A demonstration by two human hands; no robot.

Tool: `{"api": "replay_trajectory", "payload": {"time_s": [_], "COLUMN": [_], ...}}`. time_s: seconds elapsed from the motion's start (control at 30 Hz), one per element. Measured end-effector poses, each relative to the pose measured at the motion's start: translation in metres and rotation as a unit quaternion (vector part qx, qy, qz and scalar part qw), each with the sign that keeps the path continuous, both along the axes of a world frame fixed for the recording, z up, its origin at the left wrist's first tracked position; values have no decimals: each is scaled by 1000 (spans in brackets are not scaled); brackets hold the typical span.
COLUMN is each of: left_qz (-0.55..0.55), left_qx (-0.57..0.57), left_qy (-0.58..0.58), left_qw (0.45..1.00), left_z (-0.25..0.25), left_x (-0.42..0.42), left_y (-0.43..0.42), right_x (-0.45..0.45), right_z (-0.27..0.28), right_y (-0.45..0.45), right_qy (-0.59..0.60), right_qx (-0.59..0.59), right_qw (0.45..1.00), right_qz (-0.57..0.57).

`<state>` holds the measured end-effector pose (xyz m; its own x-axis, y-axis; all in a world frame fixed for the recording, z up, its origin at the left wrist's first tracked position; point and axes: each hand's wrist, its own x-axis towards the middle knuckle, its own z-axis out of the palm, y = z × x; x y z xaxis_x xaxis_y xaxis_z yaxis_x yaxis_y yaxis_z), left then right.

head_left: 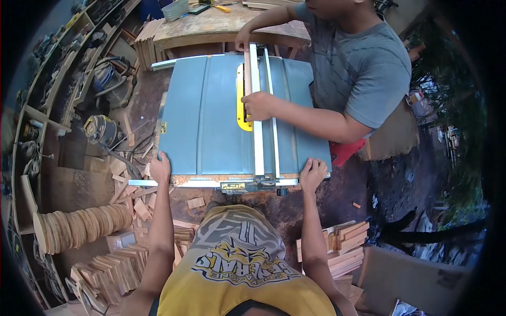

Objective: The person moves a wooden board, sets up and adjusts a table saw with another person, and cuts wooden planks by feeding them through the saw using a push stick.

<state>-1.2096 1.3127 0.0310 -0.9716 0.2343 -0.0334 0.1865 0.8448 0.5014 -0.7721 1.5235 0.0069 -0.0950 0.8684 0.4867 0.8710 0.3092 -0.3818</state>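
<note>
A blue-grey table saw (184,121) stands in front of me, with a yellow insert plate (240,84) and a metal rip fence (258,147) across its top. My left hand (161,168) rests on the saw's near left corner, fingers over the edge. At the near right corner, my right hand (313,175) lies on the tabletop with its fingers bent. A co-worker in a grey shirt (358,73) leans in from the right. Both of that person's hands are at a narrow wood strip (246,68) beside the fence.
A wooden workbench (226,29) stands behind the saw. Shop vacuums (103,130) and wood offcuts lie at the left. Stacked round discs (81,227) and boards (113,274) stand at the lower left, more boards (348,247) at the lower right.
</note>
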Motion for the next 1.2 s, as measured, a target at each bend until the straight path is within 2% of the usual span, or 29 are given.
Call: {"api": "replay_trajectory", "payload": {"time_s": [0.1,0.27,0.7,0.87,1.03,1.07,1.17,1.2], "left_qz": [-3,-12,-9,-14,-24,-27,-42,-38], "left_qx": [0,5,23,24,29,27,22,12], "left_qy": [8,28,15,62,43,37,24,17], "left_qw": [1000,1000,1000,998,998,999,999,999], "left_z": [-1,-14,-10,-22,-17,-18,-17,-18], "left_x": [-2,-8,-7,-10,-5,-6,-8,-7], "left_y": [-1,-1,-1,-2,-4,-4,-4,-4], "right_x": [-4,-5,-6,-5,-1,-1,-4,-4], "right_z": [-10,-13,-6,-4,-7,-7,-8,-9], "right_y": [-5,-4,-1,-2,-6,-10,-27,-34], "right_qy": [4,3,1,25,88,95,32,43], "right_qx": [57,63,77,54,10,-31,-1,-46], "right_qw": [998,998,997,998,996,995,999,998], "right_qz": [-5,-15,-14,-33,-25,-19,-8,-5]}}
